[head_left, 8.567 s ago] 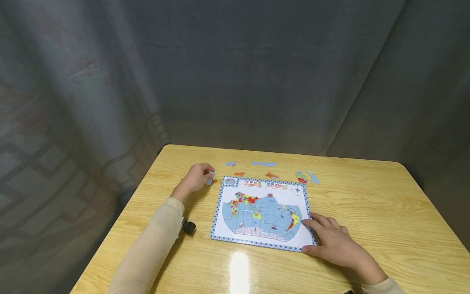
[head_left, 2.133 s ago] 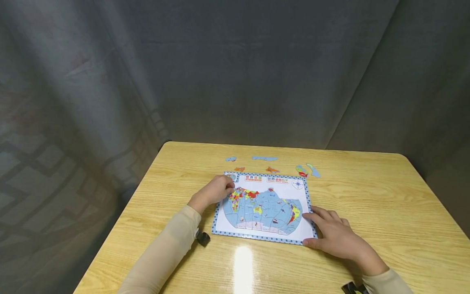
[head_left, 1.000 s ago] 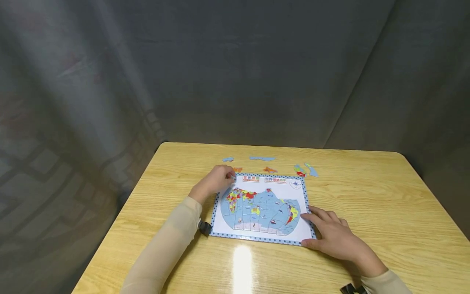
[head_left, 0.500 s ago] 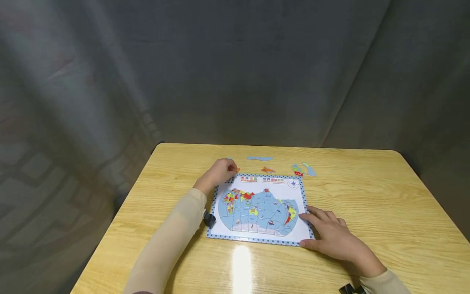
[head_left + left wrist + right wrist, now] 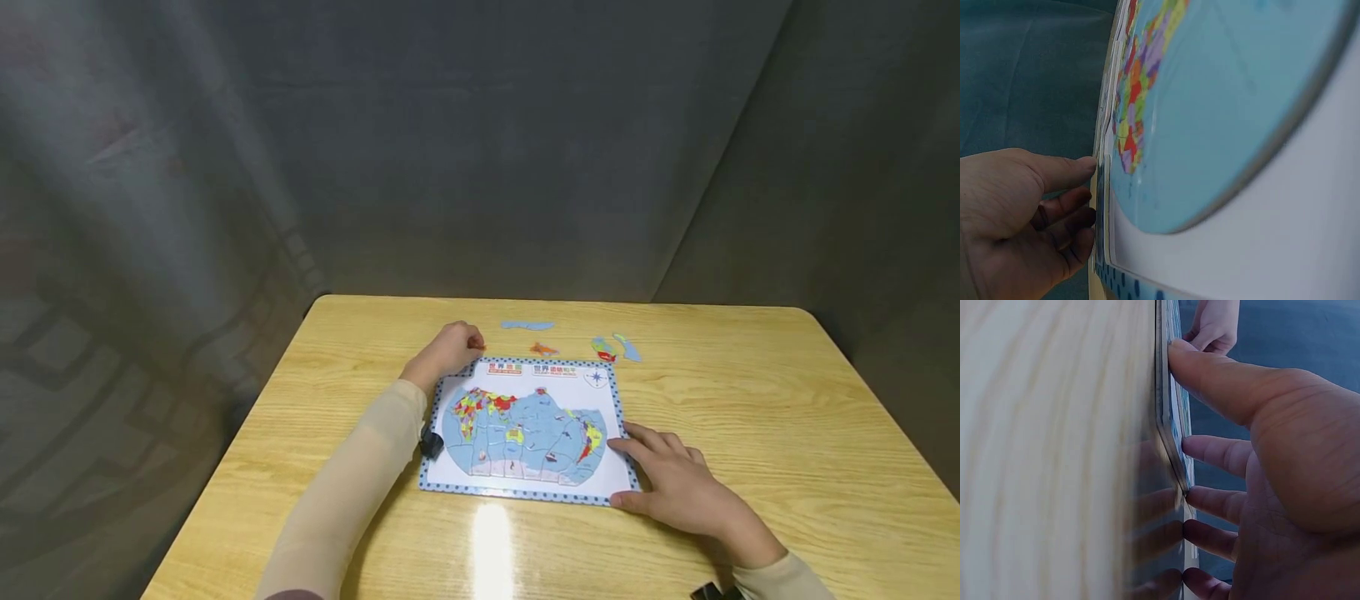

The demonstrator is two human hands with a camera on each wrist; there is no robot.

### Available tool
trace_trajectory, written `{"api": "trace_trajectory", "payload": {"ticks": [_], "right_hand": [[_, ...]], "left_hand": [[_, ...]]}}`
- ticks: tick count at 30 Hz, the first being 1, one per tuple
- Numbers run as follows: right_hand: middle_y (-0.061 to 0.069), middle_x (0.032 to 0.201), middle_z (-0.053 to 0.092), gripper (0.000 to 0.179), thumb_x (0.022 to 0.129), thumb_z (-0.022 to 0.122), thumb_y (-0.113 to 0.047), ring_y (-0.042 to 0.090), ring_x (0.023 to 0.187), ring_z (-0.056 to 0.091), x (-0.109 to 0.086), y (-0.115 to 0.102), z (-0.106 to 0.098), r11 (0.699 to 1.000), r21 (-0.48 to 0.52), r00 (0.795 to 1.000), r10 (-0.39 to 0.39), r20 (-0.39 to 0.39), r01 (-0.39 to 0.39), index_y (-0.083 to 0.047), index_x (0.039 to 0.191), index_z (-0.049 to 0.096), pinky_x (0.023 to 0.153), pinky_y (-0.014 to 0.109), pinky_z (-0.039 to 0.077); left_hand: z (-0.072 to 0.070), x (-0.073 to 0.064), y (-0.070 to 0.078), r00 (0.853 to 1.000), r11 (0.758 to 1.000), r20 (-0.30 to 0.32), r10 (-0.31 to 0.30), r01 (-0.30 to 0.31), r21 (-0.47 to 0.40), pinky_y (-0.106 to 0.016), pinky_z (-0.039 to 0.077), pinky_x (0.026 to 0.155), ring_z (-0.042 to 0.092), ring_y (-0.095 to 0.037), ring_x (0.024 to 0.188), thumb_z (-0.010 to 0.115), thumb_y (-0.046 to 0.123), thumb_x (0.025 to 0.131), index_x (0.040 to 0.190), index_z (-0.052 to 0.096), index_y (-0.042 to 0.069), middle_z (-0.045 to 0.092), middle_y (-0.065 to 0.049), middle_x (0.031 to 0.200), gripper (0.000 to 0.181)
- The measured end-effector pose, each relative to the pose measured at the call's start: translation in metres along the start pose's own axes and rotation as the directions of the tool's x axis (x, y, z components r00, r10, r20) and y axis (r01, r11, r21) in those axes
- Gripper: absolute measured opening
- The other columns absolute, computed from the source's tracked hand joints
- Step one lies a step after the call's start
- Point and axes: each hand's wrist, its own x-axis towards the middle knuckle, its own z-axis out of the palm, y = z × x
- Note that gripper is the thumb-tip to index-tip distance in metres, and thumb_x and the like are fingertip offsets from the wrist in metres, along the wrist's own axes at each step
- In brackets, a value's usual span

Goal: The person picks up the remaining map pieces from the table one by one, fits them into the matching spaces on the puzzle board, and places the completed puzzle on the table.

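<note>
A world-map puzzle board (image 5: 450, 482) with a dotted blue border lies on the table, its fitted pieces (image 5: 540, 433) forming most of the map. My left hand (image 5: 453, 348) is down at the board's far left corner, fingers curled, with an orange tip of a puzzle piece (image 5: 484, 347) showing beside the fingertips. In the left wrist view a gap shows between thumb and fingers; I cannot tell whether they grip the piece. My right hand (image 5: 675, 483) rests at the board's right edge, thumb (image 5: 1210, 372) and index finger on the border, other fingers spread beyond it.
Beyond the board lie loose pieces: a blue strip (image 5: 527, 325), an orange one (image 5: 544, 349), a green-and-red one (image 5: 603, 349) and a blue-and-yellow one (image 5: 628, 347). A dark curtain (image 5: 480, 167) hangs behind the wooden table (image 5: 750, 392).
The left hand brought a piece from left of the board to the map's upper left, where more map now shows, then moved to the orange piece. It now hides the small blue piece. Right hand steady.
</note>
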Motion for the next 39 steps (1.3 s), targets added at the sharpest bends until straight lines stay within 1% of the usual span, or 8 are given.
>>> {"api": "trace_trajectory", "payload": {"ticks": [4,11,16,21,26,32,36,39], "right_hand": [[0.013,0.150,0.040,0.078,0.078,0.067,-0.068,0.039,0.127,0.039,-0.001,0.000,0.001,1.000,0.000,1.000,-0.003,-0.004,0.003,-0.019,0.137,0.057,0.089,0.067,0.032],[0.012,0.150,0.040,0.078,0.078,0.066,-0.069,0.039,0.128,0.039,0.000,0.001,0.002,1.000,-0.006,1.000,-0.009,-0.011,0.008,-0.020,0.137,0.057,0.088,0.067,0.032],[0.012,0.150,0.040,0.077,0.079,0.067,-0.067,0.039,0.128,0.039,0.001,0.002,0.001,1.000,-0.009,1.000,-0.009,-0.014,0.009,-0.019,0.137,0.056,0.088,0.065,0.033],[0.013,0.149,0.041,0.076,0.078,0.069,-0.066,0.039,0.128,0.039,0.002,0.002,0.000,1.000,-0.011,1.000,-0.008,-0.016,0.008,-0.018,0.137,0.057,0.089,0.065,0.032],[0.012,0.149,0.041,0.076,0.078,0.070,-0.065,0.039,0.127,0.040,0.001,0.002,0.000,1.000,-0.009,1.000,-0.006,-0.019,0.006,-0.018,0.137,0.057,0.088,0.064,0.032],[0.012,0.149,0.041,0.076,0.078,0.070,-0.064,0.039,0.128,0.039,0.000,0.003,0.000,1.000,-0.007,1.000,-0.007,-0.020,0.007,-0.018,0.137,0.057,0.088,0.064,0.033],[0.012,0.149,0.041,0.076,0.078,0.070,-0.065,0.039,0.128,0.039,-0.001,0.004,0.000,1.000,-0.015,1.000,-0.007,-0.021,0.007,-0.018,0.137,0.057,0.088,0.063,0.033],[0.012,0.149,0.041,0.077,0.078,0.069,-0.066,0.038,0.127,0.039,-0.002,0.004,0.000,1.000,-0.015,1.000,-0.006,-0.021,0.006,-0.019,0.137,0.057,0.087,0.062,0.033]], "left_hand": [[0.000,0.003,-0.001,1.000,1.000,0.013,-0.013,0.012,0.011,-0.034,0.049,0.084,0.055,-0.018,0.089,0.066,0.017,0.096,0.102,0.069,0.010,0.059,-0.003,0.097,0.010],[-0.002,0.006,0.003,0.998,0.998,0.042,-0.042,0.040,0.047,-0.036,0.049,0.087,0.055,-0.019,0.093,0.064,0.020,0.097,0.106,0.069,0.009,0.059,-0.005,0.104,0.015],[-0.002,0.008,0.004,0.996,0.998,0.063,-0.060,0.059,0.019,-0.036,0.049,0.090,0.056,-0.019,0.096,0.062,0.016,0.098,0.112,0.068,0.008,0.062,-0.005,0.108,0.018],[-0.002,0.010,0.004,0.994,0.997,0.077,-0.079,0.078,0.005,-0.037,0.048,0.089,0.054,-0.021,0.097,0.062,0.014,0.097,0.115,0.065,0.007,0.062,-0.007,0.109,0.019],[-0.003,0.011,0.005,0.994,0.997,0.084,-0.077,0.077,-0.001,-0.036,0.047,0.085,0.052,-0.022,0.095,0.064,0.011,0.095,0.111,0.066,0.008,0.060,-0.006,0.105,0.016],[-0.004,0.011,0.004,0.997,0.997,0.064,-0.051,0.055,-0.053,-0.035,0.048,0.084,0.054,-0.021,0.090,0.064,0.009,0.096,0.099,0.067,0.009,0.062,-0.003,0.095,0.005],[-0.005,0.010,0.002,0.998,0.995,0.045,-0.041,0.045,-0.085,-0.035,0.048,0.083,0.056,-0.020,0.086,0.062,0.010,0.097,0.096,0.068,0.009,0.064,-0.002,0.091,0.006],[-0.005,0.008,0.000,0.998,0.993,0.040,-0.038,0.043,-0.111,-0.034,0.048,0.080,0.056,-0.020,0.084,0.061,0.011,0.098,0.096,0.068,0.009,0.064,-0.002,0.089,0.008]]}}
